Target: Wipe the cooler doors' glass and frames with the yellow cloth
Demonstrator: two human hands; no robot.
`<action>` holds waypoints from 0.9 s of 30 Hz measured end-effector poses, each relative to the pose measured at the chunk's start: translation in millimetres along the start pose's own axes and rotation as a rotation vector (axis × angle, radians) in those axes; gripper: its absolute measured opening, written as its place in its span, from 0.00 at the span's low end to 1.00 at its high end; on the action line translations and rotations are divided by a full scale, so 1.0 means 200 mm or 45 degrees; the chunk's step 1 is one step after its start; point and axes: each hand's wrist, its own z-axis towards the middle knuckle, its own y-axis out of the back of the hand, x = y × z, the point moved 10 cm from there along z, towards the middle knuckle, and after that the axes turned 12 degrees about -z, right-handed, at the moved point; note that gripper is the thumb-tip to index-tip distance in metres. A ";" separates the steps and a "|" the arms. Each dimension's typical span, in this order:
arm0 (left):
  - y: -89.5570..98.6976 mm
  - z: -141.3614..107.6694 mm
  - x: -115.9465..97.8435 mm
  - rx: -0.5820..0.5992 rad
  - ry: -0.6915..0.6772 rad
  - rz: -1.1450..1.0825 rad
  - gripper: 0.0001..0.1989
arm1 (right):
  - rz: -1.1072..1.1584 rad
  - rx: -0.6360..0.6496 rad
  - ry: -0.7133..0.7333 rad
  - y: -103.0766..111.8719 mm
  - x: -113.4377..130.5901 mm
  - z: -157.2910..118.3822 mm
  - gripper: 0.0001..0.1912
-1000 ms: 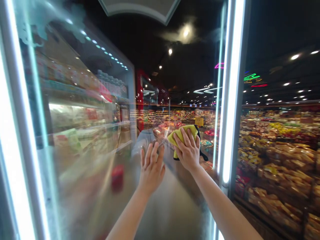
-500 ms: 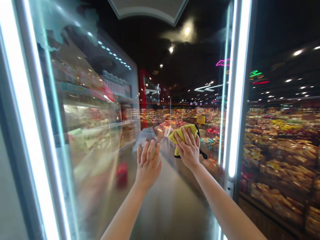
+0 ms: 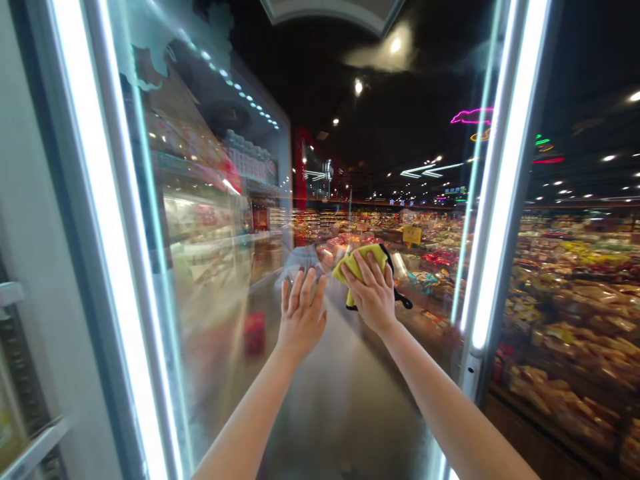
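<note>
A yellow cloth (image 3: 354, 267) with a black edge and a dark loop lies against a glass door panel (image 3: 320, 413). My right hand (image 3: 373, 293) is spread over the cloth, its fingers pressing it on the glass. To the left, my left hand (image 3: 301, 313) is raised with fingers stretched out and apart, at or close to the glass, holding nothing. Faint reflections show in the glass around both hands.
Bright light strips run down the door frame at left (image 3: 103, 220) and right (image 3: 507, 180). Metal shelf brackets (image 3: 37, 450) stand at the far left. Packaged goods (image 3: 580, 333) fill displays at the right.
The view has turned slightly left, so the door frame sits further right and shelf brackets appear at the left edge. Against the glass, the right hand and cloth have shifted left.
</note>
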 end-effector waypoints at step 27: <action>0.13 -0.13 0.24 -0.011 0.050 0.021 0.40 | -0.054 -0.092 -0.291 0.01 0.08 0.15 0.23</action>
